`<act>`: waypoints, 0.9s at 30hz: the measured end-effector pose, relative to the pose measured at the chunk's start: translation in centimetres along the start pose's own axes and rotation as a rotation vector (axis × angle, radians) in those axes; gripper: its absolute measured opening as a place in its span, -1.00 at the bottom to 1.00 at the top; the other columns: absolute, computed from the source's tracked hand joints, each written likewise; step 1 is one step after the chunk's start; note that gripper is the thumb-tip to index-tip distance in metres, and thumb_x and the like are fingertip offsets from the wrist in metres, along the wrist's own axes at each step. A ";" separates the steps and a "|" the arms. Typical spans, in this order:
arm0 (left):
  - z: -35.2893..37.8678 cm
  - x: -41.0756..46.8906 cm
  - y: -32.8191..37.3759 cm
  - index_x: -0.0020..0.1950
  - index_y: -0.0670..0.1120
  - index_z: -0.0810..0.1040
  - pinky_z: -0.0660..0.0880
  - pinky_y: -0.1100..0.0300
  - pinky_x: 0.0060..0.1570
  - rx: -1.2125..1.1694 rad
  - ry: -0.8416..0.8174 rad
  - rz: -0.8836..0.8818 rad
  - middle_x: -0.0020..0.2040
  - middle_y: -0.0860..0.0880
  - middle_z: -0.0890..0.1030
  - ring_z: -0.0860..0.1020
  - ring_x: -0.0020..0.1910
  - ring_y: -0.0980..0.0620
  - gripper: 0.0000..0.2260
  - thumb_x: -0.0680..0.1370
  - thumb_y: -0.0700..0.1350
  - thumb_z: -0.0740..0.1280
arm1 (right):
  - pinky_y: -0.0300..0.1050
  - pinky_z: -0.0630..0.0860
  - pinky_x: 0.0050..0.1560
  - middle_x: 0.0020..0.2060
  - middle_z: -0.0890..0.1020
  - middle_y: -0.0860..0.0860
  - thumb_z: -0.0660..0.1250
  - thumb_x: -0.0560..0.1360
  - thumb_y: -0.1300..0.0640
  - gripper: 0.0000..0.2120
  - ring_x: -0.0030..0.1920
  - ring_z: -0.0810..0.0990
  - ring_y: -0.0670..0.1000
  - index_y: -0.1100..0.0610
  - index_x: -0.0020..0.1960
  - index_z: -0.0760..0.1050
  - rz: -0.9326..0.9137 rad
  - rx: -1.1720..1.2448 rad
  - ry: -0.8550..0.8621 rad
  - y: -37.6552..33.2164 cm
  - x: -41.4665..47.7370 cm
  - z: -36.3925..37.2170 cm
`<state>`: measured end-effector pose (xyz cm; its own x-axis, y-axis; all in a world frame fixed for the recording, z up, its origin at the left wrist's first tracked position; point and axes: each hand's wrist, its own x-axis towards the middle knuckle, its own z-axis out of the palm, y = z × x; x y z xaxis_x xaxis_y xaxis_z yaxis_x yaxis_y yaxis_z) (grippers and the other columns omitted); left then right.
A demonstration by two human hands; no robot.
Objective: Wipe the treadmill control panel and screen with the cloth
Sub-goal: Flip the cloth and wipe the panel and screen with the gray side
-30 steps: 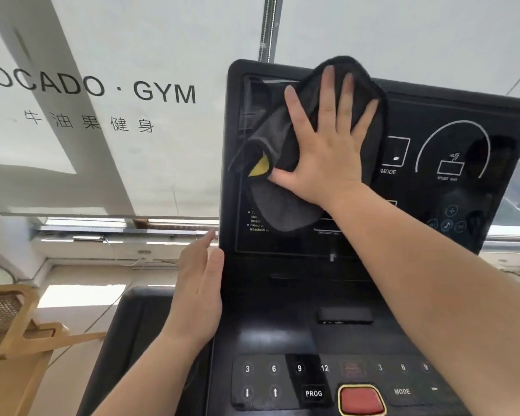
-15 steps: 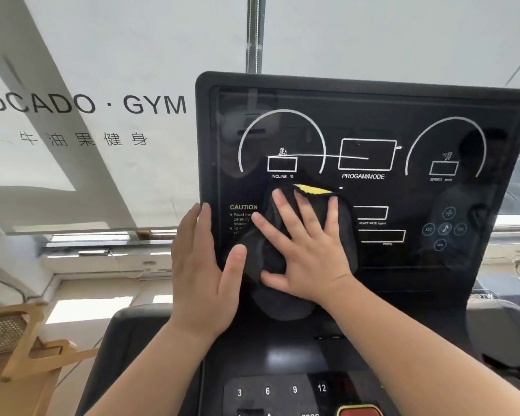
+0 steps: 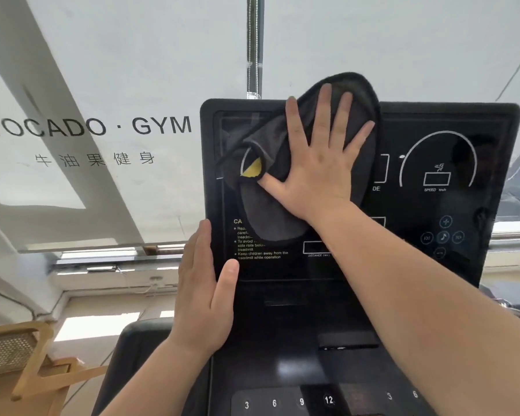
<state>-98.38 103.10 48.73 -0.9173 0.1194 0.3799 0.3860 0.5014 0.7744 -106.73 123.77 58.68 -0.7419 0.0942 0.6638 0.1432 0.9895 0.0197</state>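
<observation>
The black treadmill screen [image 3: 439, 145] stands upright ahead of me, with white dial outlines and a caution text at its lower left. My right hand [image 3: 318, 163] lies flat with spread fingers on a dark grey cloth [image 3: 270, 214], pressing it against the screen's upper left-middle; the cloth's top pokes over the screen's upper edge and a yellow tag shows at its left. My left hand [image 3: 204, 298] grips the screen's left edge low down, thumb on the front. Below lies the control panel [image 3: 285, 402] with numbered keys.
A white roller blind [image 3: 87, 127] printed with "AVOCADO · GYM" hangs behind the treadmill, with its bead chain [image 3: 249, 40] above the screen. A wooden rack [image 3: 27, 364] stands at the lower left. A dark padded part [image 3: 129, 355] sits left of the console.
My right hand has swept the cloth up from the screen's lower middle to its top edge. My left hand stays on the left edge. The view has shifted slightly.
</observation>
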 end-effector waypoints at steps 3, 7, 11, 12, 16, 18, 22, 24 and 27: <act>-0.1 0.1 -0.1 0.64 -0.04 0.10 0.18 -0.15 0.53 -0.010 0.005 0.009 0.61 0.01 0.23 0.14 0.60 0.05 -0.26 0.59 0.39 -0.10 | 0.63 -0.20 0.45 0.66 -0.07 0.26 0.16 0.41 -0.59 0.06 0.64 -0.14 0.38 -0.04 0.70 -0.03 -0.120 0.038 -0.007 -1.8 -3.0 1.2; 0.9 -0.3 0.2 0.64 -0.07 0.09 0.12 -0.09 0.57 0.018 0.052 -0.009 0.63 -0.02 0.20 0.11 0.61 0.06 -0.23 0.59 0.40 -0.10 | 0.61 -0.20 0.47 0.68 -0.05 0.19 0.20 0.40 -0.54 0.01 0.64 -0.09 0.32 -0.10 0.68 0.00 -0.264 0.048 -0.051 -1.5 -8.8 3.2; 2.0 -0.2 0.5 0.65 -0.09 0.02 -0.06 0.24 0.56 0.087 0.075 0.030 0.64 -0.04 0.15 0.07 0.62 0.05 -0.26 0.61 0.35 -0.08 | 0.62 -0.11 0.48 0.66 0.07 0.18 0.30 0.36 -0.56 0.09 0.63 0.06 0.29 -0.01 0.67 0.05 -0.288 0.047 -0.039 1.4 -13.4 4.5; 2.0 -0.1 0.5 0.65 -0.10 0.01 -0.10 0.31 0.53 0.098 0.081 0.035 0.64 -0.05 0.15 0.05 0.62 0.08 -0.26 0.61 0.35 -0.09 | 0.62 -0.09 0.48 0.65 0.09 0.19 0.32 0.34 -0.57 0.15 0.63 0.08 0.29 0.06 0.67 0.04 -0.272 0.037 -0.037 2.4 -13.9 4.6; 1.5 -0.2 0.1 0.65 -0.09 0.02 -0.17 0.45 0.46 0.097 0.072 0.031 0.63 -0.02 0.15 -0.06 0.53 0.37 -0.24 0.60 0.38 -0.12 | 0.59 -0.07 0.50 0.64 0.03 0.30 0.31 0.22 -0.60 0.33 0.64 0.00 0.31 0.28 0.64 0.02 -0.098 -0.029 -0.071 6.3 -12.4 3.7; 1.2 -0.1 -0.1 0.65 -0.09 0.04 -0.11 0.42 0.47 0.083 0.060 0.025 0.63 -0.02 0.18 0.03 0.57 0.25 -0.27 0.60 0.33 -0.08 | 0.60 -0.14 0.49 0.64 -0.03 0.34 0.29 0.19 -0.64 0.37 0.63 -0.09 0.40 0.26 0.65 -0.01 -0.001 -0.040 -0.092 7.2 -9.6 2.6; 0.7 -0.1 0.2 0.64 -0.08 0.08 0.03 0.17 0.53 0.043 0.041 -0.006 0.61 -0.02 0.23 0.13 0.59 0.05 -0.30 0.59 0.28 -0.04 | 0.68 -0.18 0.42 0.62 -0.10 0.40 0.27 0.17 -0.69 0.41 0.58 -0.17 0.52 0.17 0.68 -0.08 0.064 -0.018 -0.084 6.0 -3.6 0.5; 0.6 -0.2 0.3 0.64 -0.07 0.08 0.06 0.10 0.55 0.039 0.042 -0.009 0.61 -0.02 0.24 0.13 0.59 0.05 -0.30 0.59 0.29 -0.05 | 0.67 -0.17 0.42 0.62 -0.11 0.39 0.24 0.17 -0.70 0.40 0.59 -0.18 0.51 0.15 0.68 -0.10 0.050 -0.014 -0.078 4.2 -2.0 0.0; 0.8 -0.2 0.4 0.64 -0.07 0.08 0.06 0.11 0.56 0.054 0.049 -0.007 0.62 -0.01 0.21 0.12 0.60 0.07 -0.30 0.60 0.29 -0.04 | 0.66 -0.15 0.43 0.63 -0.10 0.37 0.19 0.21 -0.69 0.34 0.60 -0.17 0.49 0.14 0.69 -0.08 -0.029 -0.006 -0.060 2.1 -2.2 0.2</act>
<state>-98.12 103.91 48.55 -0.9136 0.0739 0.3999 0.3723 0.5474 0.7495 -104.90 125.63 57.11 -0.7840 0.0724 0.6165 0.1253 0.9912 0.0430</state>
